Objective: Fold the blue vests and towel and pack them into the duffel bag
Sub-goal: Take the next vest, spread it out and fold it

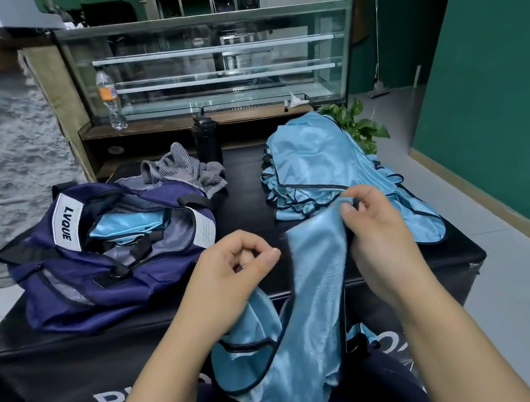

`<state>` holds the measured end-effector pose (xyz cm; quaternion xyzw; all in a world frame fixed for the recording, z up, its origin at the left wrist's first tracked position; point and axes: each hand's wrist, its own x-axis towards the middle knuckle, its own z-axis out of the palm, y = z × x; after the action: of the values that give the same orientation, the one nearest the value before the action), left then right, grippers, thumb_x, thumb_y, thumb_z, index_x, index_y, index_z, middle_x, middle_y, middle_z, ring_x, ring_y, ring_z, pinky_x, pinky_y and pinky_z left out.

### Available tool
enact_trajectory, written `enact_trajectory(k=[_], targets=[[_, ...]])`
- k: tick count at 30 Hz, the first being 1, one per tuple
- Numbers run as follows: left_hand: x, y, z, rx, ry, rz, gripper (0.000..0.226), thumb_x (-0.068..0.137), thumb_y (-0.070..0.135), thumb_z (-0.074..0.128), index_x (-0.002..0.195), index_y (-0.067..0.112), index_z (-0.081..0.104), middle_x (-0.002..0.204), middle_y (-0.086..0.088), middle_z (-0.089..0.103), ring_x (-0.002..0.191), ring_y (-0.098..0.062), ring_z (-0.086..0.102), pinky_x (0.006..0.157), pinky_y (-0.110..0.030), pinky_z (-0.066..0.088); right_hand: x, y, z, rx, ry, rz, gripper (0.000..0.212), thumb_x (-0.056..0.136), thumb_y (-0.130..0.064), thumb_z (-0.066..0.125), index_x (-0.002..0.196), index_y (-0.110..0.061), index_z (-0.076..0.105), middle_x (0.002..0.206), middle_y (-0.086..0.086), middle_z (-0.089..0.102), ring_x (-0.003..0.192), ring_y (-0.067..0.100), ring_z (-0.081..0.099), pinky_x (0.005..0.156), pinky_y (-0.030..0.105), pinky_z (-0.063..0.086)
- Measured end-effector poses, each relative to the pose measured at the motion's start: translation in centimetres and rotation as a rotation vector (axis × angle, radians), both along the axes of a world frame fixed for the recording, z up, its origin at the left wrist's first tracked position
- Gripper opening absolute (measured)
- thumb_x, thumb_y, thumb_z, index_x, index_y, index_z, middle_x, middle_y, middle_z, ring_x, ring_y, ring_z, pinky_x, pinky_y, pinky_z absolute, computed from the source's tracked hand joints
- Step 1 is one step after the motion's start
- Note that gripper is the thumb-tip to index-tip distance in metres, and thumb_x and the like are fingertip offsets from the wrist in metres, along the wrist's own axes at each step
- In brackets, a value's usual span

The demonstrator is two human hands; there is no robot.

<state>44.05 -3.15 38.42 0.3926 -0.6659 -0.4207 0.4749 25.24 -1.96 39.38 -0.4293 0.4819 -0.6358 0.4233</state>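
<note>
Green walls, grey tile floor, glass display case (212, 67) at the back w/ a water bottle (110, 100) standing at its left end. In front of me a black counter (250, 203).

On the counter's left lies the duffel bag (93, 261), navy, unzipped, white label reading "LVQUE"; a folded blue vest (123, 226) already sits inside it. Just behind the bag, a crumpled grey towel (180, 170), and next to that a black bottle (207, 140) upright. On the right side of the counter, a pile of blue vests (318, 155) w/ dark trim, unfolded, a green plant (359, 124) poking out behind it.

My right hand (376, 239): grip pinching the top edge of one more vest (308, 315), thumb and forefinger on the dark trim, above the counter's near right part. That vest hangs down from my right grip over the counter's front edge toward my lap.

My left hand (230, 275): fingers curled in, thumb meeting fingertips, over the counter's near middle. Can't tell if it's got any cloth pinched; the vest's lower part drapes under my wrist.
</note>
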Motion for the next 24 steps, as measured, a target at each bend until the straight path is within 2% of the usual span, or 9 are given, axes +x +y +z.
enact_trajectory(k=[2,4,8,11,15,18,19,21,24], targets=[[0.3,-0.1,0.2,0.029,0.050,0.015,0.009,0.083,0.013,0.067,0.075,0.015,0.063,0.051,0.011,0.041,0.049,-0.002,0.034,0.050,-0.011,0.030,-0.2,0.0,0.2,0.031,0.003,-0.086,0.027,0.083,-0.009,0.047,0.075,-0.032,0.057,0.077,0.005,0.048,0.060,0.014,0.040,0.056,0.028,0.032],[0.5,-0.2,0.5,0.071,0.138,0.042,0.010,0.082,0.012,0.067,0.075,0.017,0.063,0.054,0.009,0.048,0.050,-0.003,0.037,0.049,-0.011,0.030,-0.1,0.4,0.6,0.031,0.115,-0.018,0.022,0.070,-0.012,0.046,0.063,-0.029,0.058,0.066,0.001,0.047,0.055,0.013,0.039,0.054,0.026,0.030],[0.7,-0.3,1.3,0.090,0.271,0.060,0.013,0.081,0.001,0.065,0.081,0.014,0.061,0.056,0.009,0.060,0.054,0.002,0.051,0.057,-0.007,0.041,1.2,1.0,0.6,0.178,0.511,0.300,0.033,0.090,-0.023,0.052,0.062,-0.020,0.068,0.060,-0.004,0.062,0.061,0.010,0.053,0.066,0.027,0.040],[0.9,-0.1,1.6,0.035,0.245,0.068,0.018,0.079,-0.001,0.066,0.087,0.015,0.061,0.061,0.009,0.065,0.062,0.002,0.057,0.068,-0.008,0.044,2.1,1.3,0.0,0.296,0.633,0.464,0.046,0.090,-0.052,0.051,0.072,-0.017,0.074,0.074,-0.005,0.072,0.074,0.004,0.065,0.092,0.029,0.045],[1.1,0.0,1.5,0.042,0.316,0.088,0.018,0.075,0.004,0.066,0.088,0.016,0.061,0.064,0.008,0.066,0.063,0.001,0.060,0.065,-0.009,0.047,2.7,1.3,-0.3,0.386,0.698,0.429,0.075,0.078,-0.078,0.038,0.115,-0.019,0.067,0.105,-0.010,0.071,0.098,0.005,0.064,0.105,0.036,0.040],[1.1,0.1,1.4,0.064,0.366,0.059,0.018,0.073,0.006,0.068,0.087,0.016,0.062,0.071,0.007,0.066,0.063,0.001,0.059,0.057,-0.007,0.044,3.0,1.4,-0.4,0.272,0.469,0.478,0.035,0.090,-0.058,0.046,0.124,-0.054,0.052,0.101,-0.018,0.071,0.102,-0.009,0.060,0.104,0.025,0.039],[1.1,0.1,1.3,0.069,0.369,0.044,0.021,0.071,0.005,0.072,0.086,0.017,0.064,0.076,0.005,0.066,0.066,0.000,0.060,0.058,-0.008,0.045,2.9,1.4,-0.4,0.242,0.395,0.478,0.039,0.092,-0.047,0.053,0.129,-0.056,0.043,0.098,-0.020,0.071,0.102,-0.011,0.060,0.101,0.022,0.040],[1.1,0.0,1.0,0.081,0.362,0.004,0.025,0.067,0.003,0.078,0.082,0.022,0.069,0.082,0.001,0.067,0.075,-0.005,0.063,0.067,-0.013,0.049,2.7,1.2,-0.6,0.197,0.251,0.488,0.054,0.092,-0.027,0.060,0.134,-0.052,0.037,0.101,-0.012,0.073,0.101,-0.002,0.064,0.089,0.018,0.047],[1.0,0.0,0.6,0.103,0.379,-0.016,0.021,0.069,0.007,0.062,0.080,0.023,0.070,0.084,0.000,0.070,0.080,-0.008,0.064,0.072,-0.016,0.051,2.6,1.0,-0.6,0.165,0.159,0.444,0.052,0.091,-0.016,0.062,0.133,-0.042,0.045,0.101,-0.005,0.073,0.097,0.002,0.067,0.081,0.013,0.049]])
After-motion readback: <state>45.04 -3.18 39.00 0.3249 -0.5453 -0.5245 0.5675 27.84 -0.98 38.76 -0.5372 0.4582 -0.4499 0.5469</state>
